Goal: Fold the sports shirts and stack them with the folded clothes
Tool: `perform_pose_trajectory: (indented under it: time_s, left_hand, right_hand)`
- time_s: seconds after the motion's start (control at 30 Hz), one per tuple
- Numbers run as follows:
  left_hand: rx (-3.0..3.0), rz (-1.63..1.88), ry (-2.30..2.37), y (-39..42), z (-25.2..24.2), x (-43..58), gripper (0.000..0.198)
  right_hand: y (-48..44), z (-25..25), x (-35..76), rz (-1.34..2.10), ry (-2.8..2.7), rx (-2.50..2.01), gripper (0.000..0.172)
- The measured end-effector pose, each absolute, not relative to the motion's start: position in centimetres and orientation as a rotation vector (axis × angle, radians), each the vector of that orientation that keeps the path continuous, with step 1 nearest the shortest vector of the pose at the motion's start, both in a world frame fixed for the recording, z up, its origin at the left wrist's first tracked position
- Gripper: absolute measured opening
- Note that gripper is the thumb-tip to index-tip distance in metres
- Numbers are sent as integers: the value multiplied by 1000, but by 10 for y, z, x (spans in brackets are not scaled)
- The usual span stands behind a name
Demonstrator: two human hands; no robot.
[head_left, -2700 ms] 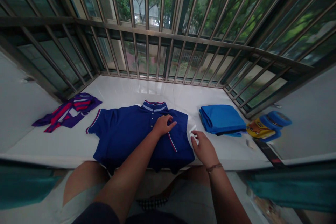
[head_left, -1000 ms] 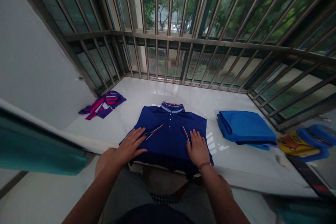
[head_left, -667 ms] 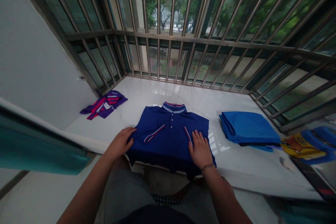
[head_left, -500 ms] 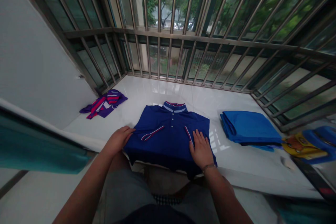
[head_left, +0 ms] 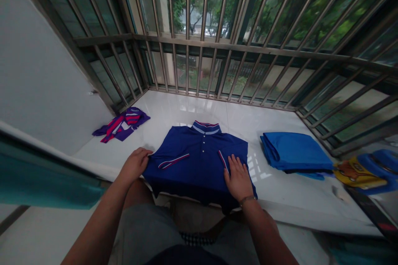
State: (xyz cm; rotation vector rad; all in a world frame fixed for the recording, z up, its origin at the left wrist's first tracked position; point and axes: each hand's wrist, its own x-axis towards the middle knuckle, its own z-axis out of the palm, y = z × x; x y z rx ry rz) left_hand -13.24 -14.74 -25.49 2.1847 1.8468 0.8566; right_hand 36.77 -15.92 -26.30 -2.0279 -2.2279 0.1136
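A navy polo shirt (head_left: 199,161) with a striped collar lies face up on the white sill (head_left: 192,109), both sleeves folded in over its front. My left hand (head_left: 134,165) is curled around the shirt's left edge, gripping the fabric there. My right hand (head_left: 238,176) lies flat with fingers spread on the shirt's right side, beside the folded right sleeve trim.
A crumpled purple and red striped garment (head_left: 122,123) lies at the back left. A folded bright blue garment (head_left: 295,151) sits to the right, with a yellow and blue item (head_left: 362,170) beyond it. Metal window bars (head_left: 199,49) enclose the sill. Teal curtain (head_left: 37,178) hangs at left.
The left sleeve has been folded over the shirt front. My left hand slid from on top of the shirt to its left edge and closed on it. My right hand stayed flat.
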Motion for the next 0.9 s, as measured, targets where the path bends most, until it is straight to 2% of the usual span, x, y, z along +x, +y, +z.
perform_pose_trajectory:
  time_s: [0.17, 0.37, 0.53, 0.67, 0.77, 0.9]
  left_hand:
    - [2280, 953, 1738, -141, -247, -99, 42]
    - [2374, 700, 1622, -84, -248, -58, 50]
    - [2195, 314, 1962, -32, -247, -23, 61]
    - [2070, 351, 2182, -9, -240, -3, 55]
    - [2135, 408, 2102, 15, -234, 13, 49]
    - [2158, 335, 1990, 62, -229, 31, 51]
  right_hand:
    - [-159, -266, 368, 127, -2217, -2016, 66]
    - [-159, -264, 368, 112, -2221, -2019, 66]
    - [-161, -268, 369, 113, -2224, -2022, 65]
    - [-155, -267, 371, 87, -2206, -1986, 65]
    - [-131, -248, 370, 51, -2162, -1946, 56]
    - [-67, -213, 358, 47, -2095, -2000, 45]
